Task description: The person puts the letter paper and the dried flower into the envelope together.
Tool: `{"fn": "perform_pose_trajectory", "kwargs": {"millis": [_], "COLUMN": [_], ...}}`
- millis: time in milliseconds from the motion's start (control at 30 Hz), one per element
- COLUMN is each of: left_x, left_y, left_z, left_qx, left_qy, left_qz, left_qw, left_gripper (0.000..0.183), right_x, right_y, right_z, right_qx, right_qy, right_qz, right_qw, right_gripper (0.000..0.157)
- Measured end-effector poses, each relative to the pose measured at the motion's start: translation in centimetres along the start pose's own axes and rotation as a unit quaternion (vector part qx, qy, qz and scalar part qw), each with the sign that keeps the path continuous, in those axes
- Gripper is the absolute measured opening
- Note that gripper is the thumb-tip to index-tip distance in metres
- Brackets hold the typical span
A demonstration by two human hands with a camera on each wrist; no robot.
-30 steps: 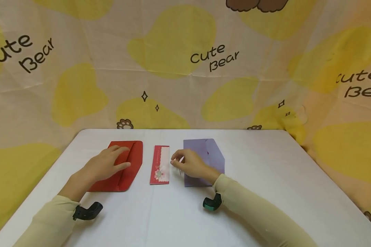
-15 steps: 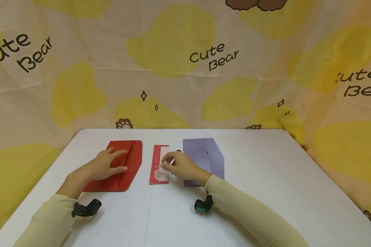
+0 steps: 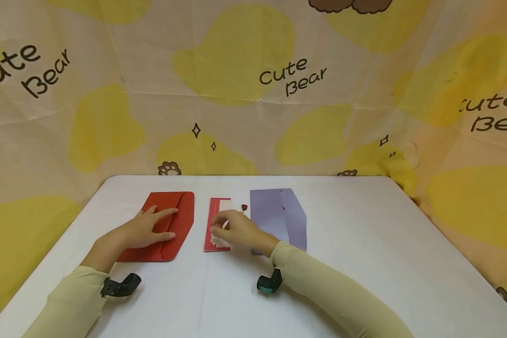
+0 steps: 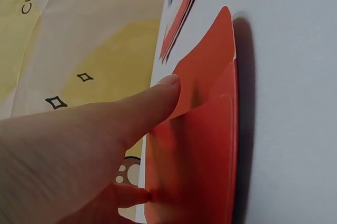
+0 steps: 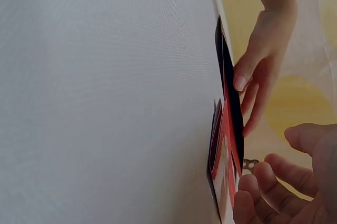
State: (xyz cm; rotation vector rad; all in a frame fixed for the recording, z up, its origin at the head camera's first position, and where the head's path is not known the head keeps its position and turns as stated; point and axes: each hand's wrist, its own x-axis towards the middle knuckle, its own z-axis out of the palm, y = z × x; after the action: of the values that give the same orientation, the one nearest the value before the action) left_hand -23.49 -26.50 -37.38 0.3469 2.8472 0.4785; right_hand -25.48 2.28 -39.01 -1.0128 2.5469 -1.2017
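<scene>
A: Where's the card [image 3: 217,206]?
B: Flat on the table [image 3: 350,234], partly hidden under the right hand [image 3: 240,229].
A: Does that hand have hold of it?
B: No, it holds nothing. The fingers are loosely bent, and the right wrist view shows the thumb well clear of them. I can't tell whether any fingertip touches the card.
A: And the left hand [image 3: 144,231]?
B: Left of the card, resting on the red envelope [image 3: 182,225], fingers spread and grasping nothing. The envelope lies beside the card, its flap on the card's side.
A: What's on the card's other side?
B: The purple envelope [image 3: 274,216], its flap on the side away from the card, partly covered by the right hand and wrist. Between it and the card, near the card's far end, lies a small red thing [image 3: 244,207].
</scene>
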Motion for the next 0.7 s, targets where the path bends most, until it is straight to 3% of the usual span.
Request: {"fn": "perform_pose_trajectory", "kwargs": {"millis": [300, 700], "left_x": [0.4, 0.5], "left_y": [-0.1, -0.2], "left_z": [0.2, 0.3], "left_qx": [0.015, 0.039], "left_qy": [-0.007, -0.003], "left_qz": [0.002, 0.001], "left_qw": [0.9999, 0.9992], "left_gripper": [0.079, 0.078], "right_x": [0.3, 1.6], "right_y": [-0.7, -1.9], "right_z": [0.7, 1.8], "right_qx": [0.006, -0.029], "right_qy": [-0.001, -0.002], "right_qz": [0.025, 0.044], "right_qw": [1.000, 0.999], "right_gripper": [0.015, 0.019]}}
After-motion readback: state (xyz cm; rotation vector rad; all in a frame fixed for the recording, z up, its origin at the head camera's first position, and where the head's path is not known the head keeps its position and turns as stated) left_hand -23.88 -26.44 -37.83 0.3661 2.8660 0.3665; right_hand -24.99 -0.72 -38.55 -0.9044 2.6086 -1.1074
